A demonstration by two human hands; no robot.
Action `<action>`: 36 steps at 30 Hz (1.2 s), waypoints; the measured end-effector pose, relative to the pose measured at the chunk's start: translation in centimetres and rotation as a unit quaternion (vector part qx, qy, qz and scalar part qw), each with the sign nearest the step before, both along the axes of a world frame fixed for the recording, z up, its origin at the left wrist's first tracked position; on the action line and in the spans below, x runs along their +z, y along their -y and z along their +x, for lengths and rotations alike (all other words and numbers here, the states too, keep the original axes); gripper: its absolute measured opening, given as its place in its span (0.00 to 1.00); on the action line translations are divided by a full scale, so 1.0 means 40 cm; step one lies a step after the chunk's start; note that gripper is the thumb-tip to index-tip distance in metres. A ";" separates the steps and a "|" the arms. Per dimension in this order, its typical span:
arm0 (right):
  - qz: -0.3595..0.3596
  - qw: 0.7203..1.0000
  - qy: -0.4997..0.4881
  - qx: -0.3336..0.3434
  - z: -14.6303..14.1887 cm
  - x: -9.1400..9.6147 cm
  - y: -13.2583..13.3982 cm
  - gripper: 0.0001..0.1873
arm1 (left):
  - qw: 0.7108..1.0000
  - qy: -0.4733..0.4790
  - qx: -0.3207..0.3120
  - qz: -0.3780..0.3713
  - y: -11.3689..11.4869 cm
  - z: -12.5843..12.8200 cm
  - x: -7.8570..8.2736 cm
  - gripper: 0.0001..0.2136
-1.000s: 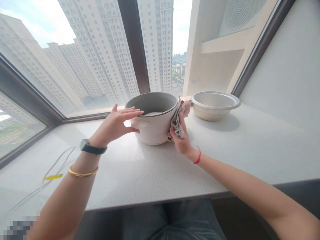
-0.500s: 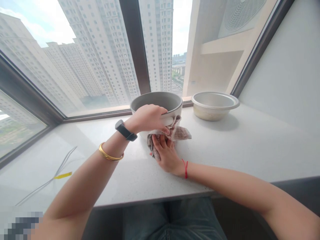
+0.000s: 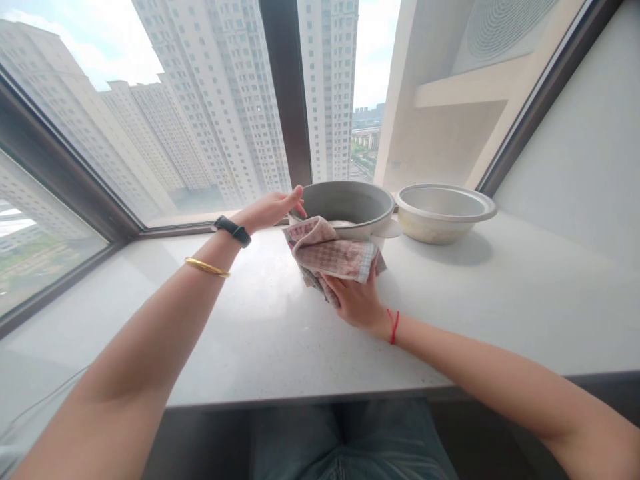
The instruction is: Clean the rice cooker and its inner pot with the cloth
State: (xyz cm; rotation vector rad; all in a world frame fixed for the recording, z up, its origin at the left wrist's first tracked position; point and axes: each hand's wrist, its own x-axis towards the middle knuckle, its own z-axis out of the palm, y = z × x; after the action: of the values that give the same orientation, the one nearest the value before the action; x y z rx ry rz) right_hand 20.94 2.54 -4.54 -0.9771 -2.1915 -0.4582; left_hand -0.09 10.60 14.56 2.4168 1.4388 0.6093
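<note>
- No text, label, brand, number or sign can be read anywhere in the view.
- The grey pot (image 3: 350, 207) near the back edge of the sill (image 3: 250, 333) shows a plain wall and rim, with no marking.
- The checked cloth (image 3: 333, 257) over the pot's front carries only its woven pattern, no print.
- The pale bowl (image 3: 445, 210) toward the back right corner of the sill is bare of lettering.
- The dark watch (image 3: 231, 231) on the left wrist faces away, so its face cannot be read.
- The tower blocks (image 3: 210, 113) beyond the glass show no signs that can be made out.
</note>
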 end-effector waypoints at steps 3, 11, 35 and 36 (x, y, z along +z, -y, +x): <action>0.003 0.999 -0.046 -0.018 0.054 0.005 -0.029 0.41 | 1.000 0.018 -0.005 0.013 0.009 -0.054 -0.039 0.26; 0.048 0.987 -0.154 -0.013 0.017 0.072 -0.081 0.52 | 0.992 -0.104 0.019 0.066 0.048 0.017 -0.023 0.15; 0.008 0.980 0.178 0.083 -0.152 0.122 -0.067 0.37 | 0.984 -0.128 -0.105 0.065 0.108 0.119 0.025 0.12; 0.007 0.978 0.185 0.094 -0.158 0.111 -0.067 0.36 | 0.984 -0.125 -0.107 0.063 0.109 0.117 0.022 0.12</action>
State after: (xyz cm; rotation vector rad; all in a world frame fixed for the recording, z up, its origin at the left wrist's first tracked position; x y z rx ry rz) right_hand 14.61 5.22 -0.08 -0.7082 -2.5796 -0.6023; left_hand 4.60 6.25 15.43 2.7841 1.2330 0.3685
